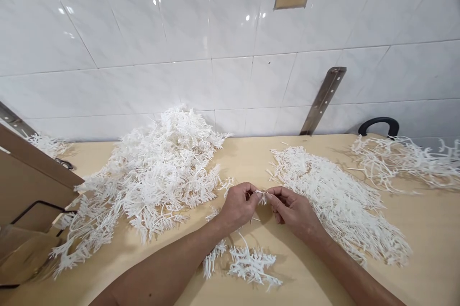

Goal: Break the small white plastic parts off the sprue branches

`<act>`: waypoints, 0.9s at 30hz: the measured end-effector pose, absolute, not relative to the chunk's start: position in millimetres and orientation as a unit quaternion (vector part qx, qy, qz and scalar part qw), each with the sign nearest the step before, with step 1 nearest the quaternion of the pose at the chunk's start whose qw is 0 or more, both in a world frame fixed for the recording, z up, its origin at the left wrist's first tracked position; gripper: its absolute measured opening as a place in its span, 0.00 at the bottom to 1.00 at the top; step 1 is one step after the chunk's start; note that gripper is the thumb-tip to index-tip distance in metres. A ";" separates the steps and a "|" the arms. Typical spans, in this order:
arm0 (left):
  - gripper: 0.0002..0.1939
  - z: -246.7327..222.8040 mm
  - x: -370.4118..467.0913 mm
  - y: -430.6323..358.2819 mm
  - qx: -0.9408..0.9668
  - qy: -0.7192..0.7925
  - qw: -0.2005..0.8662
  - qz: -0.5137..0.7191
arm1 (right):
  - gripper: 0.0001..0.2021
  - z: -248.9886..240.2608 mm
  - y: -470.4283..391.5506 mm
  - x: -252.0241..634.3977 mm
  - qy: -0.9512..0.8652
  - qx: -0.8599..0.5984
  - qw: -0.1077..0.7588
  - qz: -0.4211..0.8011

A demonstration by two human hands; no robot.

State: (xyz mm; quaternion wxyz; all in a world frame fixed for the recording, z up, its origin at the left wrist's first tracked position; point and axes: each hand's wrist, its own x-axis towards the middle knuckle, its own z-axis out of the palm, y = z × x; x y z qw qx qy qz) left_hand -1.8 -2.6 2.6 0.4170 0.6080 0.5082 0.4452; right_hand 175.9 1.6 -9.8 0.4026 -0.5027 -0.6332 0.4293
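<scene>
Near the middle of the table, my left hand (241,204) and my right hand (293,209) meet over a small white branched piece (263,197). Each hand pinches one side of it between thumb and forefinger, and its thin prongs hang down between them. A large heap of white branched pieces (161,167) lies to the left of my left hand. Beside my right hand spreads a flatter pile of thin white pieces (341,200). A few loose branched pieces (251,265) rest on the table below my hands.
The pale yellow table (427,229) meets a tiled wall (230,23). Curved white strands (406,162) and a black handle (379,123) are at the right. A brown cardboard box (32,176) stands at the left edge. A metal strip (323,100) leans at the wall.
</scene>
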 end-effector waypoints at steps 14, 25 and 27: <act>0.10 6.8 -1.3 -3.6 0.606 0.519 0.416 0.436 | 0.21 -8.7 2.3 173.5 -0.619 -0.502 0.411 0.443; 0.08 3.7 -1.2 -1.5 0.648 0.516 0.390 0.402 | 0.10 -22.7 4.3 167.4 -0.656 -0.561 0.409 0.296; 0.08 4.3 -1.5 -1.8 0.655 0.515 0.385 0.397 | 0.08 -21.2 3.0 164.4 -0.662 -0.569 0.410 0.266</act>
